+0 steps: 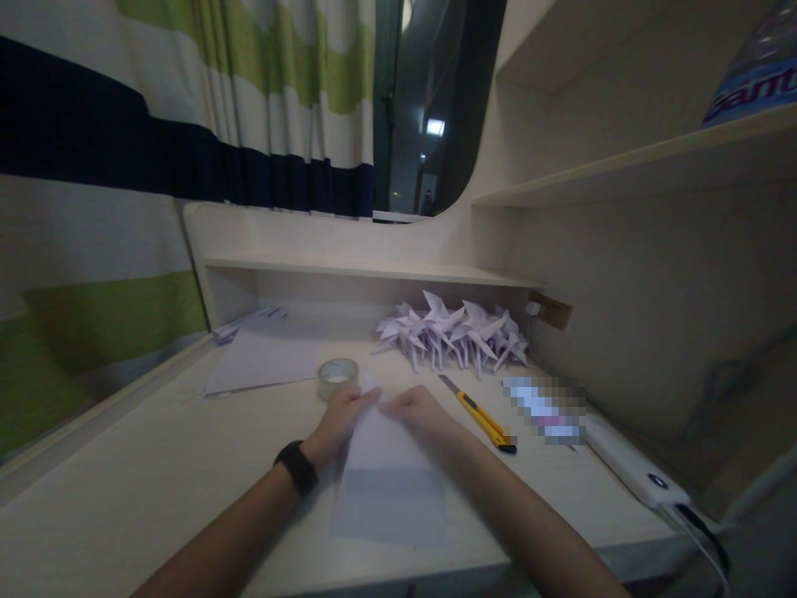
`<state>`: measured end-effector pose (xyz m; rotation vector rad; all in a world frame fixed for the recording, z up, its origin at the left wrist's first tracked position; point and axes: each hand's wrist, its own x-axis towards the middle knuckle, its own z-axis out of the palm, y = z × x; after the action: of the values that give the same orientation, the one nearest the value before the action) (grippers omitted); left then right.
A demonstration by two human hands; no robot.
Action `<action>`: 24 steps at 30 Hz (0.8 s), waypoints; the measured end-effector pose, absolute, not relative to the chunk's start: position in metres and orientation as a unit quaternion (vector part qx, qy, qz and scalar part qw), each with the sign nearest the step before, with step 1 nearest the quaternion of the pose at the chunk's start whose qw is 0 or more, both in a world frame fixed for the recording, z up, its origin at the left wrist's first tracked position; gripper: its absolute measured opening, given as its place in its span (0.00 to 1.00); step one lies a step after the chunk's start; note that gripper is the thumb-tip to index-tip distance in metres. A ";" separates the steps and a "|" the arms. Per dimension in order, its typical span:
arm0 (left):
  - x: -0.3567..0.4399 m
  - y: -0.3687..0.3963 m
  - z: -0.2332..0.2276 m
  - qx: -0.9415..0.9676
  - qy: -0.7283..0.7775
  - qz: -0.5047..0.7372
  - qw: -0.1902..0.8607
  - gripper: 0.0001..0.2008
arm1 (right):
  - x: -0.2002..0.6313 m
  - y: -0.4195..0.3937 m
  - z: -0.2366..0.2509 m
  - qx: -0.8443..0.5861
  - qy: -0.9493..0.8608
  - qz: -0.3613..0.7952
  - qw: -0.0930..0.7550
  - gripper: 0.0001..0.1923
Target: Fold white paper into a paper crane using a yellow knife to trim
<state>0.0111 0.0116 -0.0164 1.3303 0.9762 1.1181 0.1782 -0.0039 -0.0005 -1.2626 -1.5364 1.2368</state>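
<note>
While the pale desk (124, 490) spreads wide and bare to the left, a white paper sheet (389, 490) lies flat near its front edge. It looks light, limp and easily creased, best pinched at its far corners. Left hand (341, 415) and right hand (416, 409) both pinch that far edge. Tape roll (337, 378) and yellow cutter (479, 413) crowd the far side.

The pale surface (143, 482) carried a paper sheet (389, 490), a tape roll (337, 378), a yellow cutter (479, 414), folded paper cranes (454, 332) and loose papers (265, 353).
</note>
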 end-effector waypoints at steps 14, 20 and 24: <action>0.009 0.022 -0.015 0.618 0.453 0.484 0.422 0.23 | 0.175 -0.006 0.003 -0.528 -0.585 0.466 0.402 0.19; 0.007 0.025 -0.015 0.647 0.464 0.493 0.352 0.24 | 0.177 -0.006 0.007 -0.544 -0.603 0.444 0.378 0.24; 0.005 0.026 -0.015 0.657 0.471 0.480 0.341 0.24 | 0.175 -0.008 0.010 -0.544 -0.608 0.429 0.387 0.21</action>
<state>0.0053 0.0255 -0.0152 1.7100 1.2258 1.2478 0.1747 -0.0082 0.0099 -1.3855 -1.5473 1.0920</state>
